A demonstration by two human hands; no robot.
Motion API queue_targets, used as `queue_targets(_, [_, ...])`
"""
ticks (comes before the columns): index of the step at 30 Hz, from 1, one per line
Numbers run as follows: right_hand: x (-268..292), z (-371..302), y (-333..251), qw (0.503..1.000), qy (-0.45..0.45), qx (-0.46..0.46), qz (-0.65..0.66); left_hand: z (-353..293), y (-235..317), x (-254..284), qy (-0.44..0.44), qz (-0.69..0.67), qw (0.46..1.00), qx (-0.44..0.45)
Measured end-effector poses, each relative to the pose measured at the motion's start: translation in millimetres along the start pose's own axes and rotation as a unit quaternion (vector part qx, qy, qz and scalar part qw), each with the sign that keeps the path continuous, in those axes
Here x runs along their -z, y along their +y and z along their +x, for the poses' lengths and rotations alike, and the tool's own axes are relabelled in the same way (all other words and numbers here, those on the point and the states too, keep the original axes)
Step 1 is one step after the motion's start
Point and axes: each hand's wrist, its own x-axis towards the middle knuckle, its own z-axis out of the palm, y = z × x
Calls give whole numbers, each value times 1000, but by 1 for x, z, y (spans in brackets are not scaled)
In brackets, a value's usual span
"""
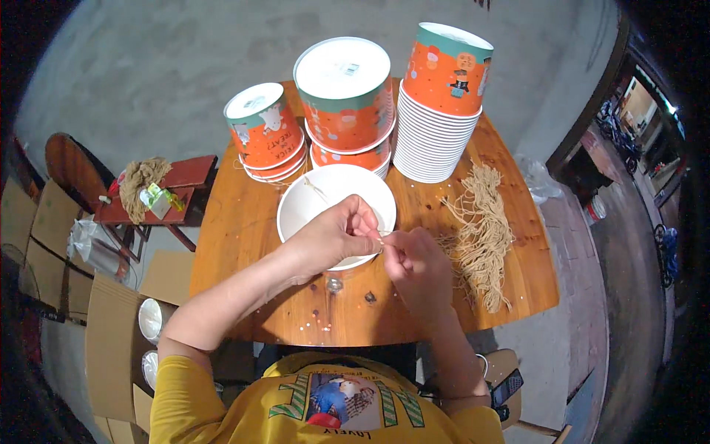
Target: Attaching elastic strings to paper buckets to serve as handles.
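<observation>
A white paper bucket (296,200) stands mouth up near the middle of the wooden table, its inside facing me. At its right rim my left hand (333,233) reaches across the opening, thumb and fingers pinched on a thin tan string (382,235). My right hand (419,265) is closed on the same bit of string, just outside the rim, its fingertips almost meeting the left ones. Another short piece of string (316,189) shows at the bucket's far inner wall. How the string joins the rim is too small to tell.
Upside-down orange and green buckets stand in a left stack (270,137), a middle stack (344,122) and a tall right stack (444,89). A bundle of tan strings (484,237) lies at right on the table (244,288). Open cardboard boxes (115,348) and a red bench (188,174) flank the left.
</observation>
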Motion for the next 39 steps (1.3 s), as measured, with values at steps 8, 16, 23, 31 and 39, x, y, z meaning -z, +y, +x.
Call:
queue_targets(8, [8,-1,5,996,-27,71,-53,-3,2,-3,25,27,999,10])
queue_targets(16, [5,-1,14,995,-30,88,-24,-5,-2,-5,28,32,999,-9])
queue_targets(23, [21,16,0,844,-212,-368,328,-13,-3,-15,31,157,983,-95])
queue_targets(31, [15,6,9,773,-149,-419,453,-10,-3,-12,19,96,993,-64])
queue_targets(39, [9,-5,5,983,-82,-86,142,-7,-6,-10,12,51,997,-63])
